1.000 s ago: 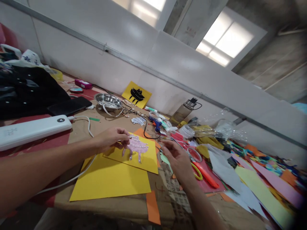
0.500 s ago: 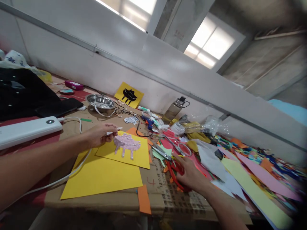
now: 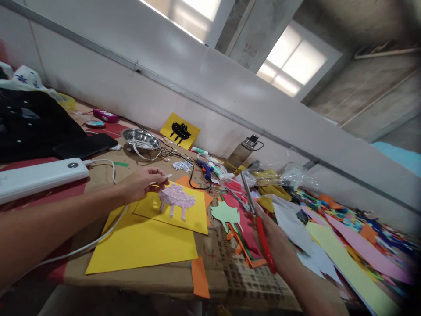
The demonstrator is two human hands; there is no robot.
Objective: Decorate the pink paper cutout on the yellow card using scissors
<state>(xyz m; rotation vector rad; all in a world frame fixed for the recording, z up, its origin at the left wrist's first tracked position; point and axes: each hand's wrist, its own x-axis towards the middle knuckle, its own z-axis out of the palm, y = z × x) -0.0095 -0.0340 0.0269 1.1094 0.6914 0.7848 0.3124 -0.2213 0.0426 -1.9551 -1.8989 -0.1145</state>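
My left hand [image 3: 149, 181] pinches a small white strip [image 3: 167, 176] above the upper left edge of a yellow card [image 3: 197, 215]. A pink paper shape [image 3: 177, 199] dotted with white beads lies on that card. Beneath it is a larger yellow sheet [image 3: 144, 245]. On the right, my right hand [image 3: 268, 232] is closed round red-handled scissors [image 3: 262, 241], their blades pointing up and away. Just left of the scissors rests a pale green paper cutout [image 3: 226, 213] on red and orange pieces. The fingertips of my right hand are partly hidden by the scissors.
A white power bank [image 3: 42, 177] with a cable lies at left, near a metal bowl [image 3: 140, 139]. Farther back are a blue glue gun [image 3: 206, 170], a bottle [image 3: 241, 153] and a yellow card with a black shape [image 3: 180, 131]. Paper scraps [image 3: 342, 245] cover the right side.
My right hand has raised the scissors off the paper pieces and turned them upright, uncovering the green cutout. My left hand stays over the card with the white strip. The view has shifted slightly.
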